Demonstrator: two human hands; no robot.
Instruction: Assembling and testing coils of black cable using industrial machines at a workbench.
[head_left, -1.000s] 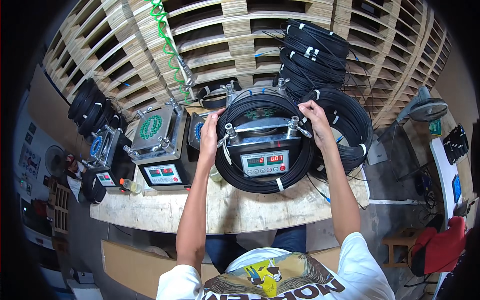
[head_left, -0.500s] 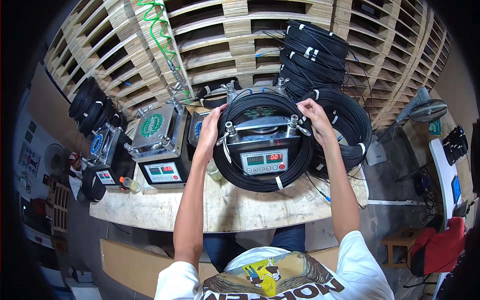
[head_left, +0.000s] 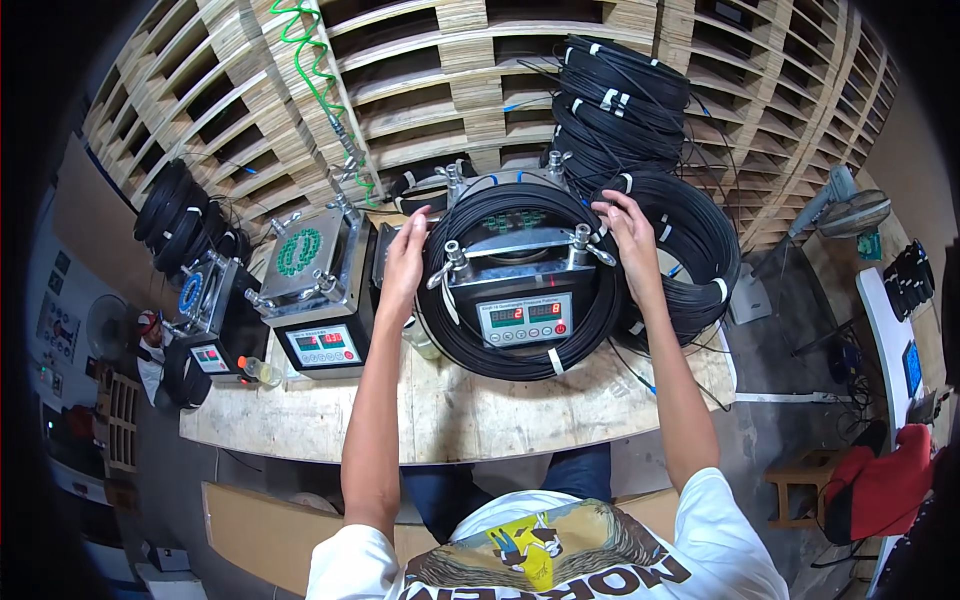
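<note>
left hand [head_left: 404,262] and right hand [head_left: 630,243] loosely spread at black cable coil [head_left: 515,367]; wooden table [head_left: 500,420] below, slatted pallets [head_left: 465,62] behind, fan [head_left: 856,213] right.

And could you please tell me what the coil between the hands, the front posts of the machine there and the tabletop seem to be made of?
Coil: probably plastic-jacketed cable; black, with a faint sheen, bundled in smooth round loops.
Front posts: apparently metal, perhaps steel; shiny silver with bright highlights.
Tabletop: seemingly wood, maybe plywood; pale, matte, stained.
</note>
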